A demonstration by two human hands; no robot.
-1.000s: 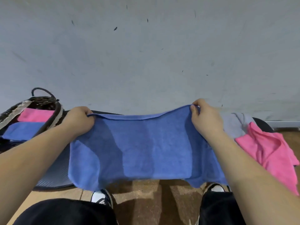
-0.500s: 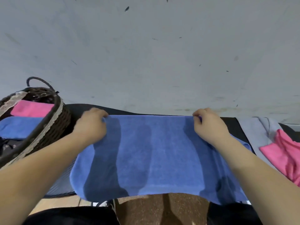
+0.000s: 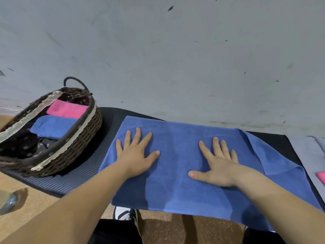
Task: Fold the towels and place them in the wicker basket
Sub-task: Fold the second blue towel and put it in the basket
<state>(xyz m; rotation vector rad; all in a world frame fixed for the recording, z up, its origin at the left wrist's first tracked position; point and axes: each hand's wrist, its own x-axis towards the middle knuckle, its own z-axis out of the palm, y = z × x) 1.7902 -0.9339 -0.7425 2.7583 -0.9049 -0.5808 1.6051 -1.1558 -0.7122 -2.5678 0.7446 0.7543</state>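
Note:
A blue towel (image 3: 177,173) lies spread, folded over, on a dark mat (image 3: 98,162), its near edge hanging over the mat's front. My left hand (image 3: 136,154) presses flat on the towel's left half with fingers spread. My right hand (image 3: 217,164) presses flat on its right half, fingers straight. The wicker basket (image 3: 73,148) stands on the mat to the left and holds a folded pink towel (image 3: 66,109) and a folded blue towel (image 3: 51,126).
A grey towel (image 3: 306,154) and the tip of a pink towel (image 3: 321,176) lie at the right edge. A grey wall (image 3: 175,59) rises right behind the mat. A shiny object (image 3: 10,202) sits on the wooden surface at the lower left. My shoe (image 3: 125,213) shows below.
Both hands let go of the blue towel's far edge, which they had pinched and laid down on the mat. They now lie flat and spread on top of the towel.

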